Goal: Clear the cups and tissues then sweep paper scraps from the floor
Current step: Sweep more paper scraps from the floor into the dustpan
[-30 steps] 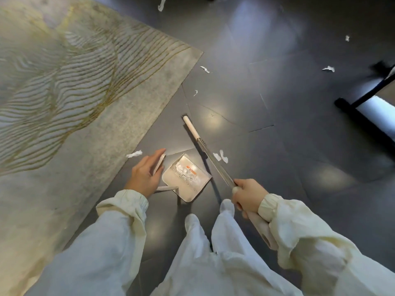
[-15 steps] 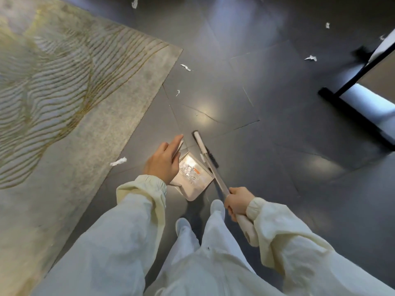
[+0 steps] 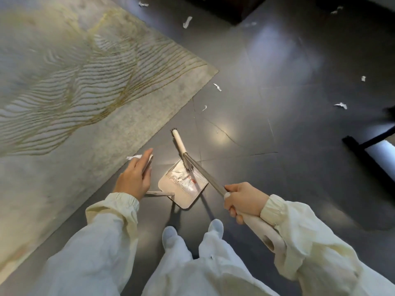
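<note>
My right hand (image 3: 243,199) grips the cream handle of a broom (image 3: 205,171). Its white brush head (image 3: 178,142) lies on the dark floor just beyond the dustpan. My left hand (image 3: 135,178) holds the top of the dustpan's upright handle, index finger stretched along it. The white dustpan (image 3: 183,186) sits on the floor in front of my feet with paper bits inside. A paper scrap (image 3: 133,157) lies at the rug's edge by my left fingertips. Other scraps lie further off: one scrap (image 3: 217,87), a small scrap (image 3: 204,108) and a right-hand scrap (image 3: 341,105).
A grey rug with gold lines (image 3: 74,92) covers the floor on the left. A black furniture leg and base (image 3: 367,154) stand at the right edge. More scraps (image 3: 187,22) lie far ahead near dark furniture. My white shoes (image 3: 171,233) stand behind the dustpan.
The broom swept two scraps from the floor into the dustpan, and its head now lies past the pan's mouth. My left hand shifted with the dustpan handle; the view swung.
</note>
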Demonstrator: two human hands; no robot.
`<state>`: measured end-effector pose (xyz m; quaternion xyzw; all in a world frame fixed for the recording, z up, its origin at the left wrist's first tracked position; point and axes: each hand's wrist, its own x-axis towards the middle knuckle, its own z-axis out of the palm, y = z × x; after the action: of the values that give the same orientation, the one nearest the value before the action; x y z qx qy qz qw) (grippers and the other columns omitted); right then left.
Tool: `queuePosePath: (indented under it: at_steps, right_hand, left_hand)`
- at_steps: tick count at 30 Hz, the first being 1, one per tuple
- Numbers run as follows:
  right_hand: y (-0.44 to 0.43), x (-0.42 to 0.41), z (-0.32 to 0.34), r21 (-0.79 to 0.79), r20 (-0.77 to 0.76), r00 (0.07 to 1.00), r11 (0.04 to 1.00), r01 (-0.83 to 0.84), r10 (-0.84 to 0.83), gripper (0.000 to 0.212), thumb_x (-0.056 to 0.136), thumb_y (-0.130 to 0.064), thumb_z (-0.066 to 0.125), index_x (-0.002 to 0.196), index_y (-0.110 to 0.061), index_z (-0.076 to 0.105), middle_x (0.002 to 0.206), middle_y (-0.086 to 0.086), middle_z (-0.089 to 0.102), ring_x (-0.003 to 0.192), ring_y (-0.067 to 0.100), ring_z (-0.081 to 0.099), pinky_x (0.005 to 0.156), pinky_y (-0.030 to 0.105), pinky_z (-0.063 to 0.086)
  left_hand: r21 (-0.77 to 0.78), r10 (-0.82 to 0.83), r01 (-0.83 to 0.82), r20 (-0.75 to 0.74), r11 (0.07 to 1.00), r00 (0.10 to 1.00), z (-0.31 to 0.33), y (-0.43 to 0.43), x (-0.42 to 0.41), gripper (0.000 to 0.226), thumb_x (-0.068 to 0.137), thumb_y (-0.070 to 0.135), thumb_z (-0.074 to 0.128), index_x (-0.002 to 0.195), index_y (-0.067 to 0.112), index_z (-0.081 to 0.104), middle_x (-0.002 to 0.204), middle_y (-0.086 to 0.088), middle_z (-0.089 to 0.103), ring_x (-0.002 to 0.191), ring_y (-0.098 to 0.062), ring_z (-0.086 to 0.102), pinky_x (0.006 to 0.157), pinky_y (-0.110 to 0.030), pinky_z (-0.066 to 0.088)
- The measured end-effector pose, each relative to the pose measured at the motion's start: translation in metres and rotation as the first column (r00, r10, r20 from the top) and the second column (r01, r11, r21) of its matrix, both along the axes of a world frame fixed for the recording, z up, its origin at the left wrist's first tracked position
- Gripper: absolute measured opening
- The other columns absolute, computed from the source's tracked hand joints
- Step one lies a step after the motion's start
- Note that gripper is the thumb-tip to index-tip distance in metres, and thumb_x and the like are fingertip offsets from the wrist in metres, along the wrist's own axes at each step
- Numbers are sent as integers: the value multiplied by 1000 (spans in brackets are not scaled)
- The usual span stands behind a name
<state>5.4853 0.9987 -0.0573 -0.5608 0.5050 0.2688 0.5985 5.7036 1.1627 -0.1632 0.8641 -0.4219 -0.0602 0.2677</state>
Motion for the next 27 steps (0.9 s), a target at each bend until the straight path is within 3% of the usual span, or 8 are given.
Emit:
queuePosePath:
  at_steps: [3,8,11,13,16,19,23,27]
  right_hand:
    - [5,46,-6,-89,26,991,988,-129,132,37,87,-2,50,124,1,55,61,7,49,49,15,46,49,22,45]
    - [49,132,-50,-255,72,958,933,-252,279,32,90,-7,45,119,-2,60,75,7,51,81,26,51,64,25,42]
    - [74,189,-78,-308,46,953,912,-271,299,34,91,-10,43,121,-9,59,85,10,54,79,27,53,78,37,52]
    - [87,226,-95,-322,22,947,899,-296,320,36,91,-11,42,125,-12,56,86,9,55,73,27,54,73,38,55]
    - [97,273,-118,-295,-22,939,896,-333,342,39,91,-12,44,128,-16,53,87,8,54,65,25,55,52,29,51]
    - [112,301,-132,-239,-65,926,895,-377,373,40,92,-12,46,132,-12,50,90,10,53,70,27,52,53,28,47]
    - [138,308,-115,-82,-114,894,892,-444,434,42,87,-2,47,129,-3,52,65,8,51,48,19,46,41,24,41]
    - [125,305,-68,78,-103,947,952,-297,304,42,84,7,44,125,8,53,49,8,44,33,14,38,35,16,36]
  left_hand:
    - [-2,149,-149,-32,989,988,-1,40,23,52,85,-1,63,134,16,54,96,-19,60,72,-42,61,64,-48,51]
    - [17,378,-378,-110,926,919,-1,97,69,51,89,1,59,137,16,50,105,-22,60,87,-44,60,75,-46,49]
    - [19,477,-479,-144,877,867,-3,126,105,50,89,1,58,136,16,50,112,-21,60,96,-42,59,83,-41,46]
    - [26,531,-537,-187,843,826,-6,143,134,49,90,1,56,136,17,51,115,-20,60,102,-39,58,87,-36,43]
    - [37,556,-557,-157,829,816,-11,160,178,48,90,3,57,136,19,51,112,-20,59,99,-40,58,86,-38,44]
    - [37,585,-589,-182,807,791,-16,168,212,48,90,6,58,135,22,51,110,-20,58,97,-39,58,86,-39,46]
    - [8,634,-657,-273,754,724,-21,170,231,43,90,8,58,131,22,54,114,-16,61,103,-33,58,87,-30,41]
    - [-17,603,-646,-341,763,721,-18,168,234,40,91,9,58,129,21,55,117,-12,62,106,-30,58,90,-30,42]
